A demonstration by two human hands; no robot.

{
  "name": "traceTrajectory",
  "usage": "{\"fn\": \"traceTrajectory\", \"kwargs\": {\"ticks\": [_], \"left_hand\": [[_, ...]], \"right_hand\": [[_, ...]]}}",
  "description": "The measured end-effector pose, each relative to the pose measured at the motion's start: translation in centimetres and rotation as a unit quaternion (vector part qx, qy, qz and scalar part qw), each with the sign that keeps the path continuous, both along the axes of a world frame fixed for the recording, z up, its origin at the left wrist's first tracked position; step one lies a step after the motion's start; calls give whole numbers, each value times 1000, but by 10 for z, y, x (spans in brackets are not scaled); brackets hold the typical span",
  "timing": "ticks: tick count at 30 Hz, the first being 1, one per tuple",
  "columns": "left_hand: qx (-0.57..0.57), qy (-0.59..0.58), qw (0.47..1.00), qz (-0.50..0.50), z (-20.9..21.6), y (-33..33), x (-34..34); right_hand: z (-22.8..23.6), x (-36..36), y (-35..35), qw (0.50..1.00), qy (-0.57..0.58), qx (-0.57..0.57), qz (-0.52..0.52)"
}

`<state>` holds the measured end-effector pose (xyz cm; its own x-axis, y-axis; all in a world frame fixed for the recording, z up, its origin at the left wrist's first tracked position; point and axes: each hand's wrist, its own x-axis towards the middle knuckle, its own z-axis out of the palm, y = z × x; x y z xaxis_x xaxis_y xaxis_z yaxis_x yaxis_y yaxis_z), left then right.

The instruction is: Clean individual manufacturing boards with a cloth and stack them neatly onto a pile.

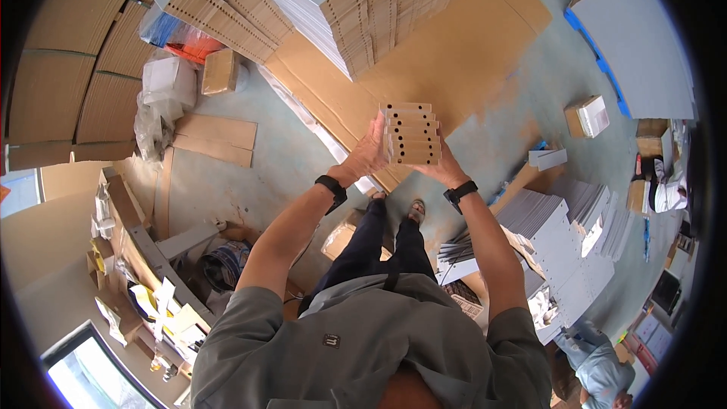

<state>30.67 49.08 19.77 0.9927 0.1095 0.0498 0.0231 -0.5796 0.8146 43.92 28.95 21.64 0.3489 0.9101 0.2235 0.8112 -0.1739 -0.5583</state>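
Observation:
Between my two hands is a short stack of brown-edged boards, each with dark round holes along the edge facing me. My left hand is closed on the stack's left side. On the right side, my right hand grips it, its fingers partly hidden by the boards. Both arms reach forward, with a black band on each wrist. Ahead stand tall stacks of similar grey-faced boards with rows of holes in their brown edges. They rest on a flat cardboard sheet on the floor.
Grey panels are piled to my right. A small carton stands farther right, near a large grey stack. Wrapped packages and bundled cardboard are at the left. Another person is at the lower right.

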Motion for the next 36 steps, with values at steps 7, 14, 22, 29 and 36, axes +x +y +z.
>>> {"fn": "traceTrajectory", "kwargs": {"ticks": [7, 14, 22, 29, 36], "left_hand": [[-22, -35, 999, 9, 5, -6, -2], [-214, 43, 976, -2, -23, 5, 1], [-515, 157, 842, -19, 34, -31, 9], [-494, 149, 845, 138, -7, -76, -33], [-466, 194, 841, 195, -4, -97, -76]], "right_hand": [[-17, 0, -17, 884, 464, 14, -50], [1, 12, 5, 979, 188, -73, -6], [72, 12, 12, 947, 296, -60, -109], [44, 11, 42, 961, 27, -202, -187], [25, 7, 43, 956, -116, -204, -178]]}}
